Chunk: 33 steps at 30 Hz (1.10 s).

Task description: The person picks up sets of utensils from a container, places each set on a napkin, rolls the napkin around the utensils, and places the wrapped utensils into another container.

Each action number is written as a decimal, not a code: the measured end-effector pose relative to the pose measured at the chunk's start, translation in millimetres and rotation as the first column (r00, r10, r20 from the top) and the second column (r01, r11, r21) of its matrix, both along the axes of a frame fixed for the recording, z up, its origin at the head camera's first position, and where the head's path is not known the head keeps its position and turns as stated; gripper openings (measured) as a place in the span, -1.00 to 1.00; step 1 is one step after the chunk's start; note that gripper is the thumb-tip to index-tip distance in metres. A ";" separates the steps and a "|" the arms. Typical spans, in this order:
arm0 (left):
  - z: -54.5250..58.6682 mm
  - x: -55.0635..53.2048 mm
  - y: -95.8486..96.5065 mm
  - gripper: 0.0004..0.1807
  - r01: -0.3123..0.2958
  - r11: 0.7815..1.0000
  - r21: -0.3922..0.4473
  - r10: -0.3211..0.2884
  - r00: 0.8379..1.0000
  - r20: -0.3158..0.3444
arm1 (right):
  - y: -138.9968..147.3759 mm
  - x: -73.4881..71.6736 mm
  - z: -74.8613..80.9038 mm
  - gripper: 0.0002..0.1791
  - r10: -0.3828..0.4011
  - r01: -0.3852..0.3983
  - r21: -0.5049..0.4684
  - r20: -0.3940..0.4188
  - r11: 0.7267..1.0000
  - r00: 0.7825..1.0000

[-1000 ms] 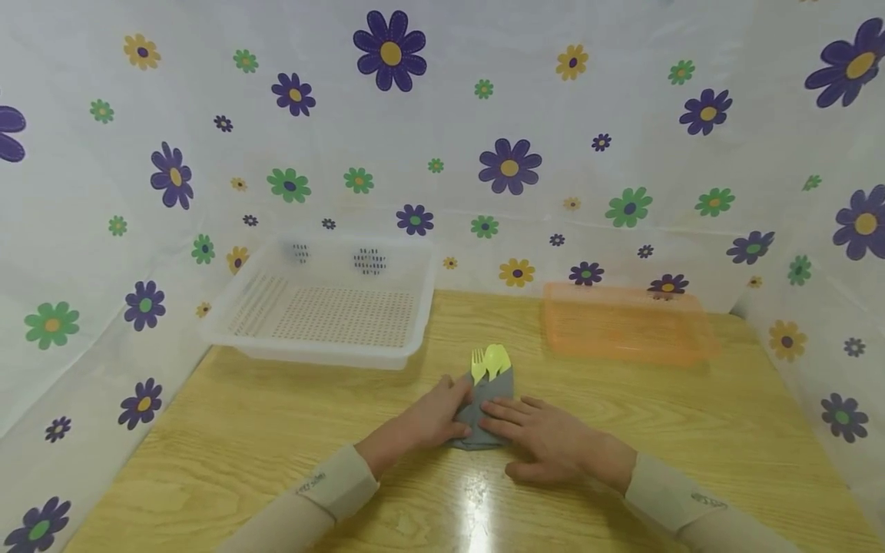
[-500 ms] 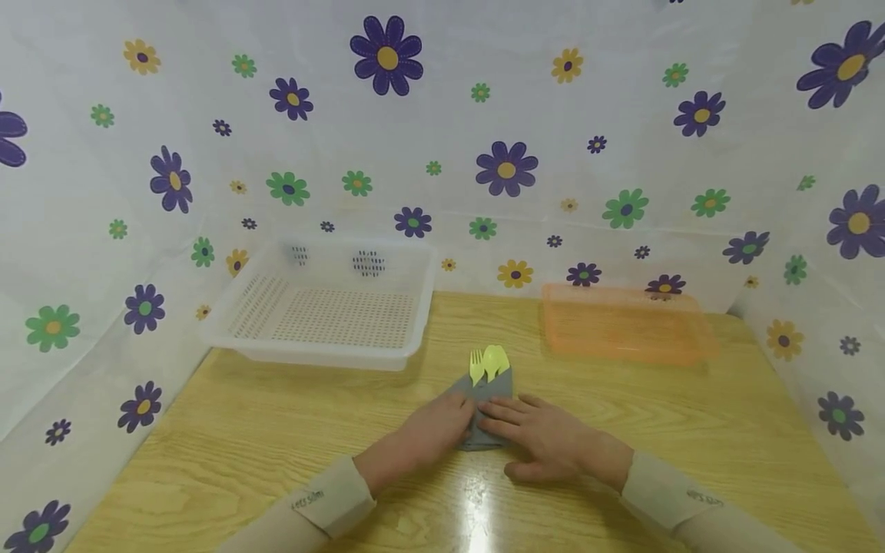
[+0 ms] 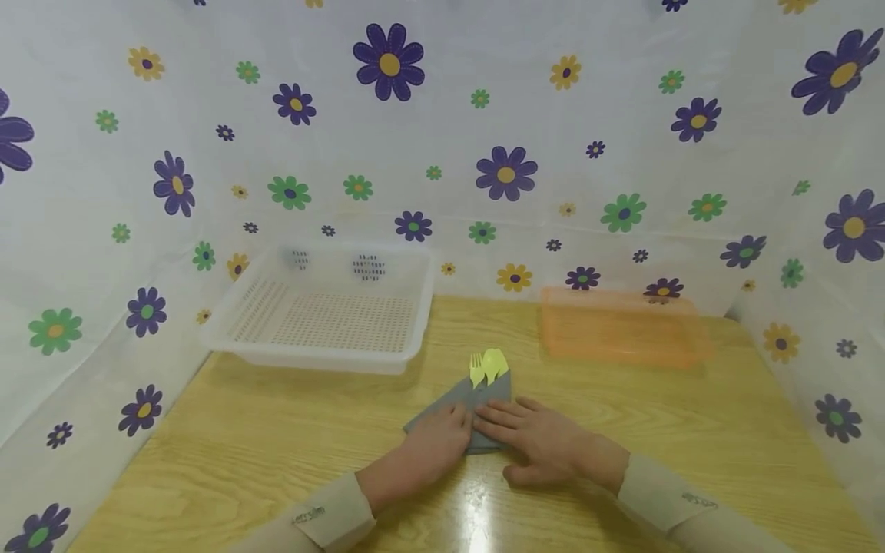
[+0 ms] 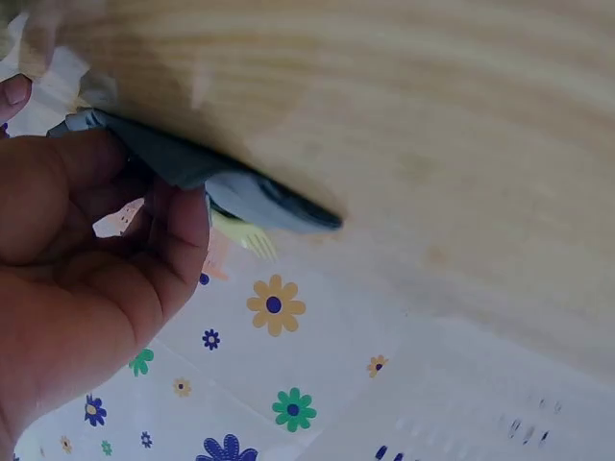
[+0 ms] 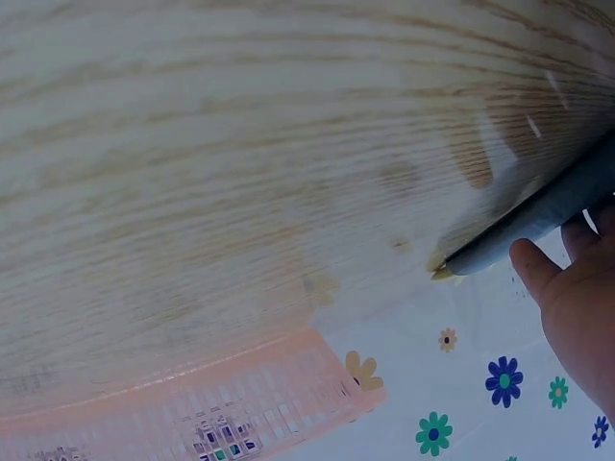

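A grey cloth napkin (image 3: 448, 401) lies folded on the wooden table, with one pointed flap reaching out to the left. From its top stick a yellow-green fork (image 3: 476, 369) and a spoon (image 3: 492, 362); a third piece of the same colour is mostly hidden beside the spoon. My left hand (image 3: 437, 445) has curled fingers on the napkin's lower left part; in the left wrist view, the left hand (image 4: 106, 240) pinches the cloth. My right hand (image 3: 546, 442) rests with extended fingers on the napkin's right side, thumb apart on the table.
A white perforated basket (image 3: 325, 359) stands at the back left of the table (image 3: 276, 415). At the back right sits a shallow orange basket (image 3: 622, 357). A white flowered sheet (image 3: 442, 123) encloses the back and sides.
The napkin's left flap has come out to the left from under my left hand. That hand has shifted slightly down, its fingers more bent. The right hand stays nearly still.
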<state>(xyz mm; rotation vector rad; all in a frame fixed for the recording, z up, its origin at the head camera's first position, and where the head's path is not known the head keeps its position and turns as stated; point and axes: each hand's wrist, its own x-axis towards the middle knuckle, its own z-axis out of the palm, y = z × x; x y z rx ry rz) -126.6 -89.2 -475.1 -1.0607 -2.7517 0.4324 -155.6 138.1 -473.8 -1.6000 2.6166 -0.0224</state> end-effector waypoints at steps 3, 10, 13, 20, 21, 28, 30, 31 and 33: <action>3.7 1.5 1.4 -0.86 0.012 0.999 -0.035 -0.012 1.000 0.005 | -1.4 0.9 -1.0 -0.17 0.007 -0.007 -0.010 -0.020 1.000 1.000; 13.1 3.2 5.1 -0.84 0.034 0.993 -0.113 -0.038 0.999 -0.036 | 0.1 -0.5 2.2 -0.17 -0.001 0.001 0.012 0.004 1.000 1.000; 8.6 4.8 1.3 -0.81 0.056 0.994 -0.089 -0.067 0.990 -0.123 | 0.5 0.3 2.3 -0.18 -0.017 0.016 0.028 0.021 0.999 1.000; 1.7 16.6 -9.9 -0.67 0.101 0.994 -0.032 -0.105 0.985 -0.139 | -1.6 3.5 2.3 -0.18 -0.030 0.030 0.022 0.002 0.999 1.000; 2.1 17.8 -11.0 -0.64 0.105 0.993 -0.050 -0.111 0.987 -0.120 | -2.0 3.4 2.8 -0.18 -0.032 0.033 0.028 -0.003 0.999 0.999; 4.9 19.2 -20.0 -0.55 0.168 0.981 -0.098 -0.163 0.985 0.059 | -1.3 4.7 2.3 -0.19 -0.030 0.031 0.021 -0.020 0.999 0.999; 4.1 17.5 -24.7 -0.53 0.200 0.978 -0.054 -0.194 0.977 0.089 | -1.5 5.0 1.9 -0.19 -0.029 0.029 0.012 -0.029 1.000 0.999; 3.2 16.8 -27.2 -0.52 0.212 0.977 -0.021 -0.209 0.971 0.114 | -1.7 5.4 1.5 -0.20 -0.028 0.028 0.011 -0.038 1.000 0.999; 2.5 17.3 -31.0 -0.48 0.220 0.975 0.033 -0.223 0.959 0.175 | -1.8 6.5 -0.4 -0.20 -0.028 0.028 0.013 -0.035 1.000 0.999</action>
